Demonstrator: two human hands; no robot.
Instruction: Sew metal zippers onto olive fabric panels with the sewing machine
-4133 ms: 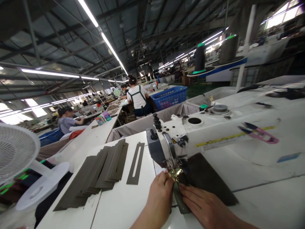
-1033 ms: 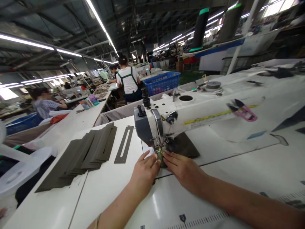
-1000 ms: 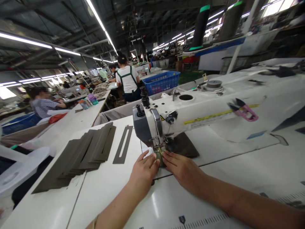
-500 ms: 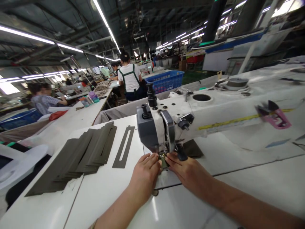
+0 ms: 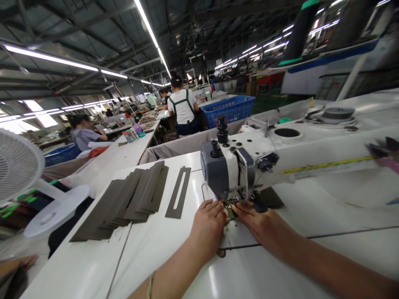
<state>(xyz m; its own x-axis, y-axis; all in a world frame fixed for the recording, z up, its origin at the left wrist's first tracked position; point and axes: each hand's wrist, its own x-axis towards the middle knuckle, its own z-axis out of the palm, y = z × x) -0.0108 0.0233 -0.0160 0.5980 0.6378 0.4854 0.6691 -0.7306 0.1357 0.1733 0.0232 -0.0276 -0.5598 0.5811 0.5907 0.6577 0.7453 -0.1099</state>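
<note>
The sewing machine head [image 5: 229,172] stands over the white table, its needle area low between my hands. My left hand [image 5: 210,224] lies just left of the presser foot, fingers together on a small dark olive piece [image 5: 231,212]. From the right, my right hand [image 5: 260,222] presses its fingertips on the same piece, partly under the machine head. A flat dark piece [image 5: 272,197] lies behind my right hand. Left of the machine is a slotted dark template [image 5: 178,193], and further left a fanned stack of dark panels [image 5: 124,203].
A white fan [image 5: 59,207] stands at the left edge. Behind the table are a blue basket [image 5: 229,109] and people at other tables. The machine arm [image 5: 324,162] carries a yellow measuring tape [image 5: 327,165] and pink-handled scissors [image 5: 389,160] at right.
The whole view has shifted, so the machine, hands and panels appear further right. More of the fan shows at left. Both hands stay at the needle area with little visible change.
</note>
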